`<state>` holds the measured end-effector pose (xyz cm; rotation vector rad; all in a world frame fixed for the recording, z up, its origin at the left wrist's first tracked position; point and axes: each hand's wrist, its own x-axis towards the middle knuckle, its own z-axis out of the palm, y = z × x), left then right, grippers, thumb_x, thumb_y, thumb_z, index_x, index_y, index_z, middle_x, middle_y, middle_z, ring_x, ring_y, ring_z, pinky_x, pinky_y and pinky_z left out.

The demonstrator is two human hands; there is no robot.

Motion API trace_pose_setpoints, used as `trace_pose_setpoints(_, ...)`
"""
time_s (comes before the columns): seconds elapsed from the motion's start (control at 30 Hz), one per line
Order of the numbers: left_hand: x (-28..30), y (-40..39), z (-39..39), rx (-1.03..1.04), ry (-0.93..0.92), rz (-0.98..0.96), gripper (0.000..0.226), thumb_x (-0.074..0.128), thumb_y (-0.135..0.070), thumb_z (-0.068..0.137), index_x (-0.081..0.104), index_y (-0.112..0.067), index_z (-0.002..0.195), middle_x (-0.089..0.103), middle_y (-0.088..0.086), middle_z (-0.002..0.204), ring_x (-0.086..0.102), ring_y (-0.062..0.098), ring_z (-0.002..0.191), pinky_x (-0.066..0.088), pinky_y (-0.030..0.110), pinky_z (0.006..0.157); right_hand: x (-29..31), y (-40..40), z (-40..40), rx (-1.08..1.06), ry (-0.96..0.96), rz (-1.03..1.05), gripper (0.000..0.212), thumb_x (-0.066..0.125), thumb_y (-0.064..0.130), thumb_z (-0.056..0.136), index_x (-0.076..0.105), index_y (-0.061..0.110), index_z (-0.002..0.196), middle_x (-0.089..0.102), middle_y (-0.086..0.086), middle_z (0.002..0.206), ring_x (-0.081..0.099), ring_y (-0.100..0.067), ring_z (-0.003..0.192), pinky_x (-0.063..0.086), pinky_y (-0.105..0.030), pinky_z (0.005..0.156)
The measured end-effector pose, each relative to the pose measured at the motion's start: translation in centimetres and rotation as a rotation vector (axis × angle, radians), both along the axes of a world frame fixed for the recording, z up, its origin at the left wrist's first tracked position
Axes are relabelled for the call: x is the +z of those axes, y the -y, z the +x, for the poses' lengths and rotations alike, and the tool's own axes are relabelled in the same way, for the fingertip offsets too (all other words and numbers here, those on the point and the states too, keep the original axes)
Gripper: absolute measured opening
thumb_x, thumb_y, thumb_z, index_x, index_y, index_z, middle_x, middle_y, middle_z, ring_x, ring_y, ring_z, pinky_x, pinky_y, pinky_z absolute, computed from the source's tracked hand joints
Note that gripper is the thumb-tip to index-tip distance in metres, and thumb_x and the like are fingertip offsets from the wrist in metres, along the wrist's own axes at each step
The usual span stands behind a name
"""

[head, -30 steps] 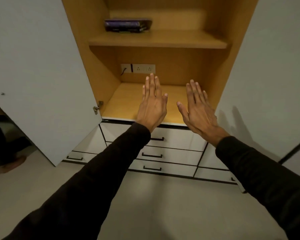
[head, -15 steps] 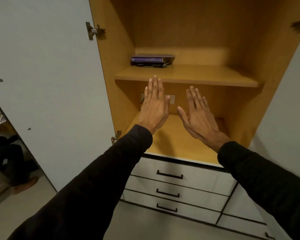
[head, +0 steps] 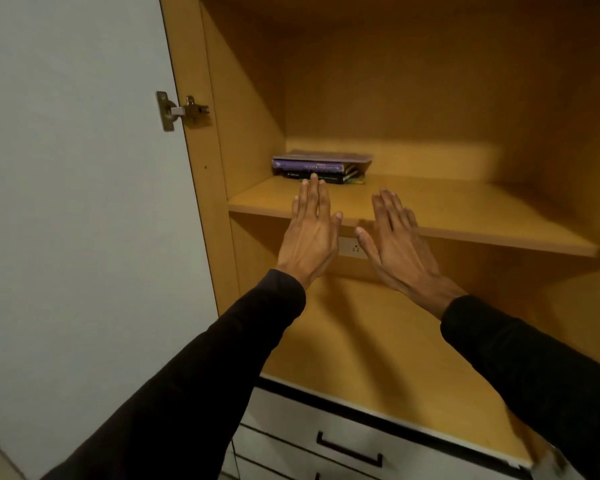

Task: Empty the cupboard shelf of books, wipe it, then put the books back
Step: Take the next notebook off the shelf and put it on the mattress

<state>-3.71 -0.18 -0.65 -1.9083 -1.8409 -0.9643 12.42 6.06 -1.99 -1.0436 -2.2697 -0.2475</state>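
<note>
Hands have come up to shelf (head: 447, 216) height: left hand (head: 310, 233) and right hand (head: 395, 244) flat, fingers spread, holding nothing. Books (head: 321, 167) sit stacked at its back-left corner; I judge emptying hasn't started.

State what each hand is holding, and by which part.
Nothing is held. The left hand and right hand are both open and flat, short of the stack of books on the shelf.

Spine lettering on books (head: 321, 167) beyond left hand (head: 309, 233): too small to read. Socket plate (head: 352, 248) between both hands: partly hidden. Drawers (head: 326, 441) below: cut off by bottom edge.
</note>
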Motion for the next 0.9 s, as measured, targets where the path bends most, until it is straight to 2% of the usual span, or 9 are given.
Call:
trace_pose_setpoints(0.3, 1.5, -7.4, -3.8, 0.019, -0.013, 0.046, 0.060, 0.023, -0.031, 0.107, -0.001, -0.002, 0.154, -0.006, 0.014, 0.163, -0.009, 0.022, 0.150, -0.003, 0.036, 0.123, 2.4, -7.6, -3.8, 0.044, 0.002, 0.081, 0.077, 0.010, 0.058, 0.098, 0.007, 0.008, 0.155, 0.000, -0.009, 0.163, -0.003, -0.018, 0.151, 0.005, -0.041, 0.123)
trace_pose_setpoints(0.6, 2.2, -16.7, -10.4, -0.003, -0.031, 0.071, 0.060, 0.023, -0.032, 0.107, 0.002, -0.002, 0.154, -0.002, 0.013, 0.163, -0.006, 0.021, 0.151, -0.002, 0.035, 0.123, 2.5, -15.8, -9.5, -0.013, 0.031, 0.085, 0.071, 0.018, 0.055, 0.102, 0.006, 0.008, 0.155, 0.003, -0.011, 0.163, 0.000, -0.020, 0.151, 0.006, -0.044, 0.123)
trace_pose_setpoints(0.73, 3.8, -21.1, -13.7, -0.026, -0.037, 0.061, 0.060, 0.022, -0.033, 0.107, -0.002, -0.005, 0.155, -0.006, 0.011, 0.163, -0.008, 0.018, 0.150, -0.007, 0.028, 0.120, 3.8, -19.7, -12.5, -0.019, 0.024, 0.076, 0.076, 0.012, 0.058, 0.098, 0.005, 0.009, 0.155, 0.003, -0.009, 0.163, 0.000, -0.019, 0.151, 0.006, -0.043, 0.123)
trace_pose_setpoints(0.9, 5.0, -26.6, -16.7, -0.087, -0.052, 0.038, 0.060, 0.022, -0.033, 0.107, -0.001, -0.005, 0.155, -0.005, 0.010, 0.163, -0.008, 0.018, 0.150, -0.003, 0.032, 0.122, 4.7, -23.6, -15.5, -0.056, 0.050, 0.084, 0.084, 0.001, 0.063, 0.092, 0.005, 0.008, 0.155, 0.001, -0.011, 0.163, -0.002, -0.020, 0.150, 0.000, -0.039, 0.122)
